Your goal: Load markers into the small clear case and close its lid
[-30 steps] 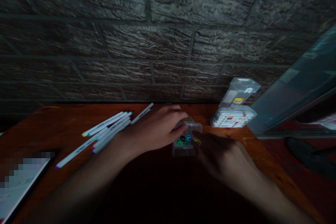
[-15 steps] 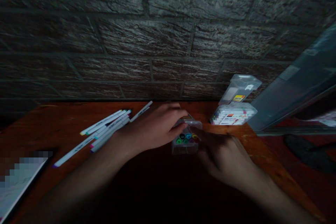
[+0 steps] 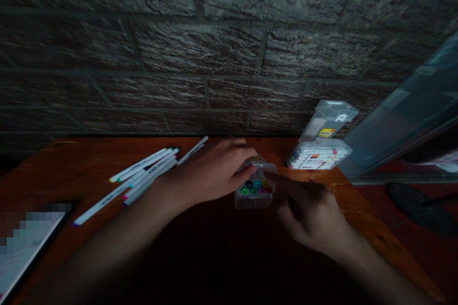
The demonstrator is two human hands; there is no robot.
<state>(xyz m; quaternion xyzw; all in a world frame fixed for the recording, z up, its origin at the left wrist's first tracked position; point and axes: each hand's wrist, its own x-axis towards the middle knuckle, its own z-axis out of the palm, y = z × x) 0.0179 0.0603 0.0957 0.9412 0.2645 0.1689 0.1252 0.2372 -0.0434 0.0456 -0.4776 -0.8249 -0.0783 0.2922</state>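
Observation:
A small clear plastic marker case (image 3: 253, 204) stands at the table's middle, with several coloured round marker ends showing in it, green, blue, black and yellow among them. My left hand (image 3: 218, 164) reaches across from the left and holds the case at its far left side, thumb bent over it; its far fingers are partly hidden. At the case's right side is my right hand (image 3: 311, 212), index finger stretched toward the marker ends and thumb apart, with nothing visible in it. Several loose white markers (image 3: 152, 171) lie left of my left hand.
A second marker case (image 3: 318, 158) stands at the back right, with a clear lid (image 3: 329, 121) rising behind it. A tablet-like panel (image 3: 28, 252) lies at the left front. The stone wall (image 3: 229, 57) borders the wooden table (image 3: 43, 171).
My right hand has drawn back slightly to the right, and its index finger and thumb stand farther apart. My left hand stays at the case.

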